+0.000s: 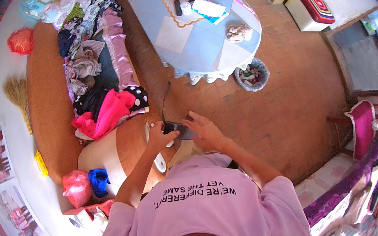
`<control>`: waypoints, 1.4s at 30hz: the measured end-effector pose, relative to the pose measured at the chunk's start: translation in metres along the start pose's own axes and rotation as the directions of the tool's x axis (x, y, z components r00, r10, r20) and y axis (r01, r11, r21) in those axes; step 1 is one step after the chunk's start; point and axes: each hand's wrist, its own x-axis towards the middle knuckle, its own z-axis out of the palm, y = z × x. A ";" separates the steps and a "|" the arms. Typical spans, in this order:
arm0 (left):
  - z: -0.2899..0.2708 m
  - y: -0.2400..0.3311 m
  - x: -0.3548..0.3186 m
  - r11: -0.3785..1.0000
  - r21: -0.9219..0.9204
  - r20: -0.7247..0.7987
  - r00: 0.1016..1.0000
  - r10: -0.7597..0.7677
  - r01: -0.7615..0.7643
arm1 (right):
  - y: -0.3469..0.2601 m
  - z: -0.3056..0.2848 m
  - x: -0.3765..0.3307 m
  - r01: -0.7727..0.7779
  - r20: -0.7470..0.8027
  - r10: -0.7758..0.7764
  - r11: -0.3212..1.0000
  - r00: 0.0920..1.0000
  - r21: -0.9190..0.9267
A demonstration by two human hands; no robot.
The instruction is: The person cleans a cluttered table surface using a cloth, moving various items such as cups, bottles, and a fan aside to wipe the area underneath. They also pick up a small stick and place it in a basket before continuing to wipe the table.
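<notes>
Low in front of my body, my left hand (161, 137) is closed around a small dark flat device (179, 130), its thumb along the near edge. A thin dark cable (165, 100) runs from beside that hand away toward the table. My right hand (205, 132) is at the device's right side, fingers stretched forward and apart; whether they touch it I cannot make out. Just below my left hand, a white piece with a round part (160, 163) shows against the brown sofa arm. What kind of device it is stays too small to tell.
Ahead stands an oval table (175, 43) with cups and papers, a lined waste bin (252, 74) by its near end. Left, a brown sofa (49, 98) carries piled clothes and a bright pink garment (105, 113). A second seat with a purple cover (339, 197) lines the right.
</notes>
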 end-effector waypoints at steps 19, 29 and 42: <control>-0.012 0.063 0.213 0.937 0.328 0.072 0.992 0.101 -0.119 | 0.211 -0.088 0.063 -0.527 -0.298 0.531 0.844 0.793 0.101; 0.027 0.090 0.253 0.937 0.349 -0.033 0.999 -0.017 0.027 | 0.396 -0.190 0.119 -0.589 -0.382 0.504 0.794 0.775 -0.148; 0.058 0.101 0.307 0.940 0.098 -0.074 0.944 -0.321 0.328 | 0.524 -0.157 0.217 -0.759 -0.556 0.592 0.641 0.583 -0.113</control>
